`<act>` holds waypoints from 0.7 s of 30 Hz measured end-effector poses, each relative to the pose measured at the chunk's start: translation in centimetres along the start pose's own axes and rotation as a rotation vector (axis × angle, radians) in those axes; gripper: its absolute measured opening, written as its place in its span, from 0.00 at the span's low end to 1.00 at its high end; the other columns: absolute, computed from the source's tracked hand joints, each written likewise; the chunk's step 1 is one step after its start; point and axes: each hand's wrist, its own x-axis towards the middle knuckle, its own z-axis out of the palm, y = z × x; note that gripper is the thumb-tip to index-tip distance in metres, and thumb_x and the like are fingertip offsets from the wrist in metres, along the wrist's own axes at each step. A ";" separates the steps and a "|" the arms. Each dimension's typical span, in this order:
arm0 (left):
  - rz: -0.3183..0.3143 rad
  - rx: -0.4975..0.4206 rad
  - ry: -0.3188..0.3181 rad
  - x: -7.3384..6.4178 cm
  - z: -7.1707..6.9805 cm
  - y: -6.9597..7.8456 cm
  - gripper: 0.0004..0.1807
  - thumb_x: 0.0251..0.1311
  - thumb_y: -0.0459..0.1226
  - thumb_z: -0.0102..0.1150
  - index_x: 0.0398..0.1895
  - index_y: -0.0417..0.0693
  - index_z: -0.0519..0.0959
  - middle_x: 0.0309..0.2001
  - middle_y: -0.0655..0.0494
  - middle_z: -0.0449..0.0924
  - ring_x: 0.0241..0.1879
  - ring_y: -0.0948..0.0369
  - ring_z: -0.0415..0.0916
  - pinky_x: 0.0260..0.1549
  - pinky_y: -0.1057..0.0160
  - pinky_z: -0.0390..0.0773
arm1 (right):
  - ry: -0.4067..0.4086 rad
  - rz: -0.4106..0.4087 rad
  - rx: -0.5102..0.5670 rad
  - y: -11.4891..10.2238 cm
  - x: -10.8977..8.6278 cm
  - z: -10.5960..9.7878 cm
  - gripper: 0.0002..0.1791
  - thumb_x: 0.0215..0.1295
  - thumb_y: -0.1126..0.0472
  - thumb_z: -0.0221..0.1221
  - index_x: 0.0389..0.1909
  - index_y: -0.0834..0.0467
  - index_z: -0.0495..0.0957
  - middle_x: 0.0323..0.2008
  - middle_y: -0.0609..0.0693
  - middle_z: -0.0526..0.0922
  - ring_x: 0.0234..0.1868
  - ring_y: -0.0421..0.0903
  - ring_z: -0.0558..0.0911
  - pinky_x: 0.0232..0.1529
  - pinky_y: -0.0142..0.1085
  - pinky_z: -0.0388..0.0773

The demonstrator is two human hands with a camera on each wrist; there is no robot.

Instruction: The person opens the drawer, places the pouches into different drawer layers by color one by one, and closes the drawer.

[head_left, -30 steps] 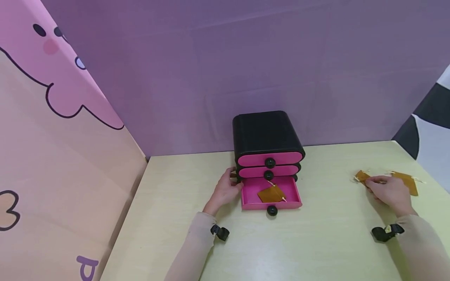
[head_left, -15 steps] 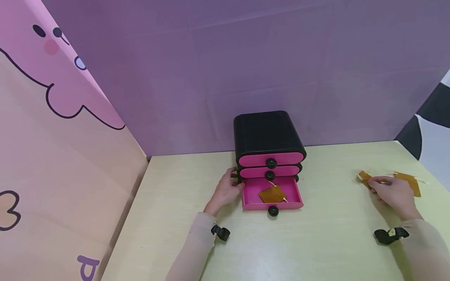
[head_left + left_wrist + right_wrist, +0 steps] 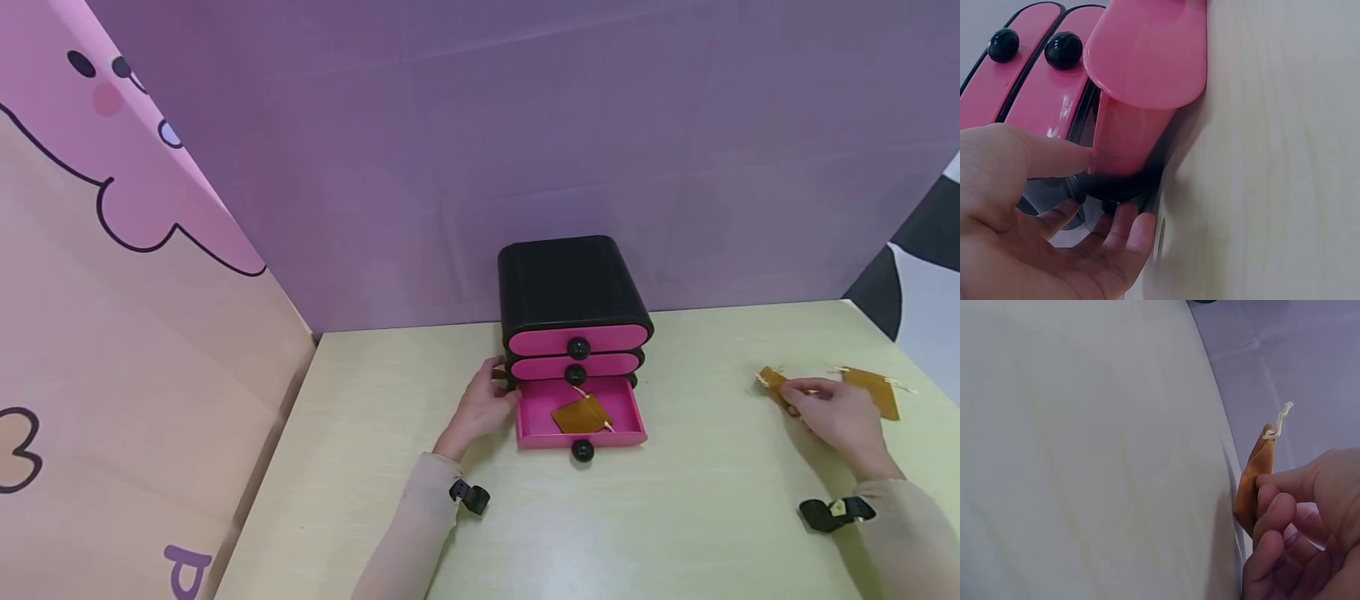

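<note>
A small black drawer cabinet (image 3: 570, 283) with pink fronts stands against the backdrop. Its lowest drawer (image 3: 636, 408) is pulled out, and a brown drawstring pouch (image 3: 581, 415) lies inside. My left hand (image 3: 480, 404) rests at the cabinet's left side; in the left wrist view the thumb (image 3: 1060, 156) touches the drawer's side and the loosely bent fingers lie by the cabinet's lower edge. Far to the right, my right hand (image 3: 836, 421) pinches a second brown pouch (image 3: 1254, 481) between thumb and fingers, its white cord end sticking out. A third pouch (image 3: 873, 392) lies just right of that hand.
The pale wooden table (image 3: 637, 525) carries everything. A purple cloth backdrop (image 3: 450, 150) rises behind it. At the left is a pink printed panel (image 3: 112, 333), at the right a black-and-white cloth (image 3: 926, 250). The upper drawers (image 3: 540, 342) are closed.
My right hand, pinching the pouch, has shifted only slightly. The left hand, the drawer and the other pouches stay as they were.
</note>
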 end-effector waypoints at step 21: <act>-0.004 0.007 0.005 0.1 0.1 -0.2 0.36 0.70 0.34 0.62 0.79 0.41 0.62 0.67 0.37 0.75 0.58 0.46 0.82 0.59 0.48 0.84 | 0.008 -0.027 -0.009 -0.9 -1.0 0.3 0.32 0.81 0.47 0.54 0.62 0.74 0.77 0.29 0.45 0.87 0.25 0.36 0.77 0.27 0.34 0.72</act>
